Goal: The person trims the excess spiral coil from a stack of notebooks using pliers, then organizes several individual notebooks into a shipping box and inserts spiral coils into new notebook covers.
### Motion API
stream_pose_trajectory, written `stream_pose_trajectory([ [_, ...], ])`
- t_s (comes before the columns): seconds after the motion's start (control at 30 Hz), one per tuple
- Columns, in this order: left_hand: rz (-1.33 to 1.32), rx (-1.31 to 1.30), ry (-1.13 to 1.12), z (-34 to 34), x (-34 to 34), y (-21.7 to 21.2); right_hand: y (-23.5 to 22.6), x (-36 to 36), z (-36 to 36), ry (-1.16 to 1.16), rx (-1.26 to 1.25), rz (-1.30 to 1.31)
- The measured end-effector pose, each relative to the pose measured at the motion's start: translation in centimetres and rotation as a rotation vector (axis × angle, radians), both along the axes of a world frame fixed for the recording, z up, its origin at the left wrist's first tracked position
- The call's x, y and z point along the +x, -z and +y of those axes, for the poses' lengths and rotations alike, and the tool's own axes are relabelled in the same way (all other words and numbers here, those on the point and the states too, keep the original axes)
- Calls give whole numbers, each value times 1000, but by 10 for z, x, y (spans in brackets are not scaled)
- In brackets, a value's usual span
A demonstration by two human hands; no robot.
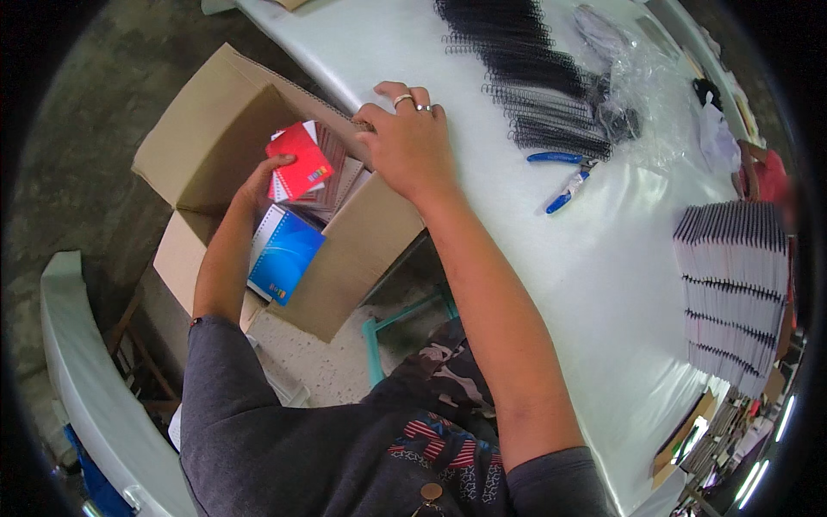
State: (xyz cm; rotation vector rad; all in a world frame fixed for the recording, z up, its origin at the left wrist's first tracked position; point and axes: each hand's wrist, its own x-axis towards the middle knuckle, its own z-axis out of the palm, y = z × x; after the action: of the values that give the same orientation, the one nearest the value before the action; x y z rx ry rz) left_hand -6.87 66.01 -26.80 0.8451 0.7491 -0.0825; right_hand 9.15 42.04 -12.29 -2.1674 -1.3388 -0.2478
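Note:
My left hand (258,183) reaches down into an open cardboard box (215,121) and grips a small red-covered notebook (299,161), which tilts above other stacked notebooks inside. A blue-covered spiral notebook (286,255) lies lower in the box, near my left forearm. My right hand (407,138) rests on the box's upper flap where it meets the white table (603,276), fingers curled over the cardboard edge, with rings on two fingers.
Rows of black spiral binding coils (534,77) lie on the table, with blue-handled pliers (564,177) beside them. Crumpled clear plastic (637,86) sits further right. A tall stack of spiral-bound notebooks (732,293) stands at the right edge. A white bench (77,362) curves at lower left.

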Motion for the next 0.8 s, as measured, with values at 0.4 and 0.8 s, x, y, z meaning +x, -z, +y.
stream_pose_trajectory([
  [0.4,71,-24,79,-15,-3,-5,-3,0,0,-13,2,23],
  [0.8,-277,171,-249,49,-57,-12,-3,-1,-4,20,-28,35],
])
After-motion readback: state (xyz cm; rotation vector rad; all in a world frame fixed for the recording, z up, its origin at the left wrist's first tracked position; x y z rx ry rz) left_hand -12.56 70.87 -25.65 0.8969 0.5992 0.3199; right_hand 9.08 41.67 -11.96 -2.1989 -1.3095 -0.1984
